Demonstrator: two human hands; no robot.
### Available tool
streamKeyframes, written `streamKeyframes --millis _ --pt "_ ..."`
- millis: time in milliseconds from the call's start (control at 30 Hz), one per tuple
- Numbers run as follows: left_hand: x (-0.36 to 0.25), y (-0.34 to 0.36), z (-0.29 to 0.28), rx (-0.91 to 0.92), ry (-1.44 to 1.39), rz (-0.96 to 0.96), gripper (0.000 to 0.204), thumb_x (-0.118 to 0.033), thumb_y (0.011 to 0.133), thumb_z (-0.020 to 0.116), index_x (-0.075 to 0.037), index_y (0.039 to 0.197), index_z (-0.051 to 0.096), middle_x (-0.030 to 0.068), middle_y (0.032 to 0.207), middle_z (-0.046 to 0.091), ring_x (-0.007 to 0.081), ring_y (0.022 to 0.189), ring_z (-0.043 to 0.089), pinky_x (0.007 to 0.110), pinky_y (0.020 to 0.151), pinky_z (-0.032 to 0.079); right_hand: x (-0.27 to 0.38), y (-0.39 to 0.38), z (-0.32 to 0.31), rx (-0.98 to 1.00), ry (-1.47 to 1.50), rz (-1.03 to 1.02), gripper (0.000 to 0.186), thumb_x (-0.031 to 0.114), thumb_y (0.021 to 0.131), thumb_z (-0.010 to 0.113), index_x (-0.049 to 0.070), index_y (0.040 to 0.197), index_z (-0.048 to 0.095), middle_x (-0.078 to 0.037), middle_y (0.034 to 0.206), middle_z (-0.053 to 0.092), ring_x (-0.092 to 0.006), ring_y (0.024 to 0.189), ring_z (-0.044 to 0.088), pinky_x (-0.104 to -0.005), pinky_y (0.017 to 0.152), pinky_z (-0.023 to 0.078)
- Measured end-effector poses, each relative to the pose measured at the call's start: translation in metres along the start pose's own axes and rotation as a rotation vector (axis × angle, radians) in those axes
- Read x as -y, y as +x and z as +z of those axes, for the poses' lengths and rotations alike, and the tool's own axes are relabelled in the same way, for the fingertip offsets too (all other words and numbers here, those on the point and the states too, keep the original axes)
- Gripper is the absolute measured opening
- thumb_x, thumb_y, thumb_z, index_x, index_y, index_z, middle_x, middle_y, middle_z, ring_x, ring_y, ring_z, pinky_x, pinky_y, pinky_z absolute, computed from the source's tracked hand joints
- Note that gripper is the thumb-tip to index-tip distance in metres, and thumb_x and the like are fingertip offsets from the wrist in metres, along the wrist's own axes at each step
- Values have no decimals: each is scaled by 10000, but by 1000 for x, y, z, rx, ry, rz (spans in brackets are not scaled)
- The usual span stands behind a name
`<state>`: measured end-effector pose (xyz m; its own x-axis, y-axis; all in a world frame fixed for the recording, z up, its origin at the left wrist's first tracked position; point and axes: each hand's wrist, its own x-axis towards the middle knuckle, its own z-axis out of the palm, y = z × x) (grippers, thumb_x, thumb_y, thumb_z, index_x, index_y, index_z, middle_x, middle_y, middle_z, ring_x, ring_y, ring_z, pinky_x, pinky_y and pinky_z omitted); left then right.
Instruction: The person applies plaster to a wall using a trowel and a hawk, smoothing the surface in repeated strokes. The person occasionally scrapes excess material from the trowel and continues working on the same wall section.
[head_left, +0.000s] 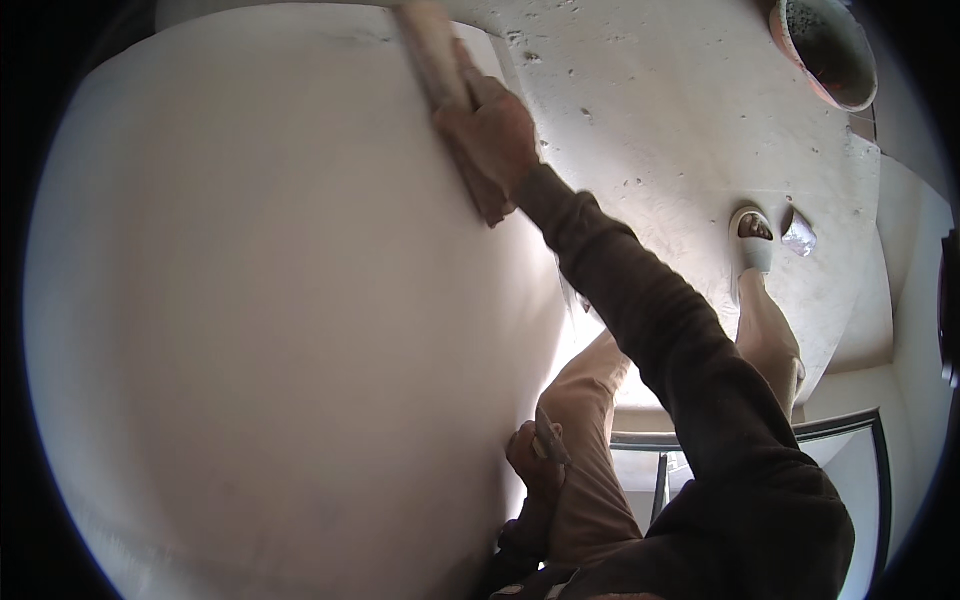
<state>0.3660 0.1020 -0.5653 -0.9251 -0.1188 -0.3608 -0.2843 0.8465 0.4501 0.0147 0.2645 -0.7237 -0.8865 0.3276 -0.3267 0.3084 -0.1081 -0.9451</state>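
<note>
My right hand (495,135) grips a long, flat wooden board (430,48), blurred at its edges, which lies along the right edge of a broad, pale, smooth wall surface (270,260) filling the left of the view. My dark-sleeved right arm stretches diagonally up to it. Lower down, my left hand (530,460) is closed on a small flat tool (550,440), apparently a putty knife, beside the surface and in front of my tan-trousered leg.
An oval bucket (825,55) with grey, dirty contents stands at the top right of the speckled floor (650,110). A small silver cylindrical object (798,232) lies beside my sandalled foot (752,242). A dark-framed opening (878,480) shows at the lower right.
</note>
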Motion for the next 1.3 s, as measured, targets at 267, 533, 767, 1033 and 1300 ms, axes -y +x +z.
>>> streamKeyframes --millis 267,533,767,1033,1300 --pt "17 -7 8 2 -21 -26 192 -110 922 737 -58 797 601 42 672 602 152 605 582 303 503 452 -43 -66 3 45 -119 265 887 276 827 684 135 1619 310 -243 1106 703 -330 994 701 -415 903 537" --pt "-4 7 9 -48 49 43 196 -78 896 733 -56 776 579 78 648 575 229 562 555 355 520 431 -28 19 -2 3 -53 160 867 399 853 697 188 1611 333 -192 1093 685 -354 1056 676 -447 930 519" --pt "15 -3 9 -50 -18 29 191 -89 892 727 -52 770 585 95 637 581 223 539 553 377 525 430 -13 -61 7 62 -114 107 862 278 857 658 106 1619 292 -245 1070 709 -327 987 710 -400 908 541" --pt "5 3 7 18 -109 -70 237 -192 889 729 -62 776 567 117 676 578 329 606 559 425 575 423 -35 31 -5 -32 -126 138 881 371 850 679 152 1618 306 -253 1075 718 -370 994 705 -417 900 540" --pt "17 -10 5 -69 -17 42 190 -44 916 666 -45 745 582 46 597 568 119 523 537 301 477 419 -21 -36 15 20 -103 51 877 328 846 688 144 1617 313 -277 1183 695 -366 1031 708 -403 922 537"
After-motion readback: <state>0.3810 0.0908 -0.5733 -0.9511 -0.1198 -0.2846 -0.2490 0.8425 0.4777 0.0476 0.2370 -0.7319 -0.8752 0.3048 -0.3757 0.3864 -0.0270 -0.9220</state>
